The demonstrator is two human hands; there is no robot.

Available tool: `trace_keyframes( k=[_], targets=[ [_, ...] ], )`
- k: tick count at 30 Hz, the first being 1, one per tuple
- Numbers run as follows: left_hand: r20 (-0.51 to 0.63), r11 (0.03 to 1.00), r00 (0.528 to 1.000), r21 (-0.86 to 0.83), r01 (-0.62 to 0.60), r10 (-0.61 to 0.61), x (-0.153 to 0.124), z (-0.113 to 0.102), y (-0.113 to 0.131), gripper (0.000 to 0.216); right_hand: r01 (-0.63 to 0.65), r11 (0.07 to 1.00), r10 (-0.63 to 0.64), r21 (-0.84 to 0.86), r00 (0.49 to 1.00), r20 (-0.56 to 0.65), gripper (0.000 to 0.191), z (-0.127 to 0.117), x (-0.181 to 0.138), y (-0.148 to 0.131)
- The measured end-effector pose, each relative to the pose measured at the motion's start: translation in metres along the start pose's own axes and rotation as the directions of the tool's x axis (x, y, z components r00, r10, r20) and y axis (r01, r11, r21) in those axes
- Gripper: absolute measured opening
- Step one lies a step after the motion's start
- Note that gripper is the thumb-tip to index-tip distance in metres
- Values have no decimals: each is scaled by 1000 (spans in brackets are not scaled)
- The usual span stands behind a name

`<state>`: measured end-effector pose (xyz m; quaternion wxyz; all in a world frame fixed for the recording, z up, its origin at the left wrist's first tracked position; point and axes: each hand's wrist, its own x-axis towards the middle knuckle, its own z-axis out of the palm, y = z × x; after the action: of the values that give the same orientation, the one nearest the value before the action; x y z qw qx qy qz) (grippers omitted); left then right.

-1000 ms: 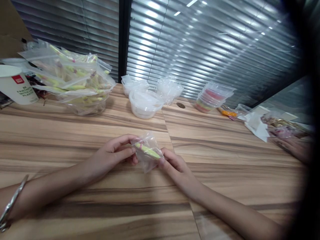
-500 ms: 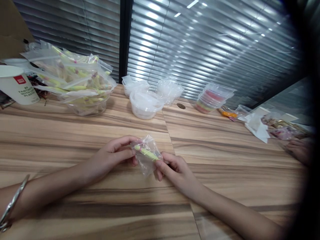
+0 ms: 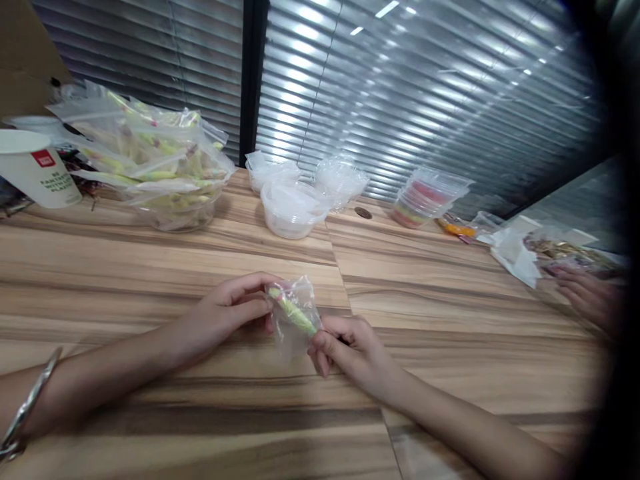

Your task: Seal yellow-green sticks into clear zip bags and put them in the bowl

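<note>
Both hands hold a small clear plastic bag [image 3: 287,337] above the wood-grain table [image 3: 240,433]. Inside the bag lies a slim yellow-green item [image 3: 295,313] with a pink band near its upper left end; its exact kind I cannot make out. My left hand [image 3: 240,300] pinches the bag's upper left edge between thumb and fingers. At the bag's lower right, my right hand [image 3: 345,340] has thumb and fingers closed on it, near the item's lower end. The right fingertips are partly hidden behind the bag.
A clear tub [image 3: 180,220] heaped with bagged yellow-green items [image 3: 155,143] stands back left beside a paper cup [image 3: 43,173]. Clear plastic bowls [image 3: 293,213] and stacked containers with red contents [image 3: 425,197] line the back. Another person's hand [image 3: 585,293] is at far right, near white tissue [image 3: 515,253].
The bag has tilted, its right end lowered slightly with my right hand. My left hand has barely moved. The other person's hand at far right has shifted left and up.
</note>
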<state>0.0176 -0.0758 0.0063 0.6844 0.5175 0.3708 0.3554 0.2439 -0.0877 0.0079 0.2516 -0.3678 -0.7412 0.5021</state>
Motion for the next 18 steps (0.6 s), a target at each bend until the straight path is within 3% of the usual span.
trace_keyframes(
  k=[8, 18],
  targets=[
    [20, 1000, 1000, -8, -1, 2, 1, -1, -2, 23, -5, 1000, 6, 18, 999, -45, 43, 1, -3, 0],
    [19, 999, 1000, -46, -5, 6, 2, 2, 1, 13, -89, 977, 111, 196, 988, -107, 43, 1, 0, 4]
  ],
)
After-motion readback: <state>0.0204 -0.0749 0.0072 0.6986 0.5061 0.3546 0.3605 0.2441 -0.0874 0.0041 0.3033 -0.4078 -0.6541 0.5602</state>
